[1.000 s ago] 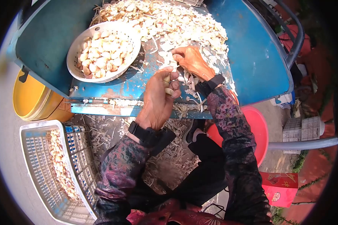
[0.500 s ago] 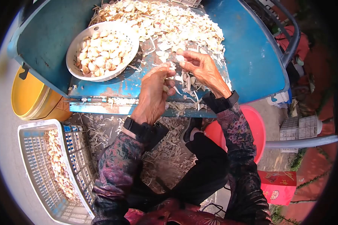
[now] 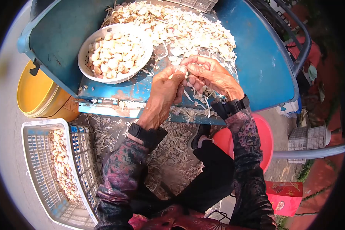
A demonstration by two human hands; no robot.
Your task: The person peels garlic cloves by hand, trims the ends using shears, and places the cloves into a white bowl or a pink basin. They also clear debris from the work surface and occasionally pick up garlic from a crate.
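Over the blue metal tray (image 3: pixel 262 57), my left hand (image 3: pixel 163 90) and my right hand (image 3: pixel 215 78) meet, thumbs and fingertips pinched together. A garlic clove is between them, mostly covered by the fingers. Just beyond my hands lies a heap of garlic cloves (image 3: pixel 180 28) mixed with papery skins. To the left of my left hand, a white perforated bowl (image 3: pixel 111 80) holds many pale cloves. Stalks and skin scraps (image 3: pixel 197 101) lie under my right hand.
A yellow bucket (image 3: pixel 36 92) stands left of the tray. Below it, a white plastic crate (image 3: pixel 71 149) contains more cloves. A pink-red basin (image 3: pixel 265 132) sits beside my right forearm. Skins and stalks (image 3: pixel 172 149) litter the ground, and a grey pipe (image 3: pixel 310 153) extends at the right.
My hands have come together at the fingertips. Before, they were apart, with a white clove pinched in my right hand. The whole view has shifted slightly.
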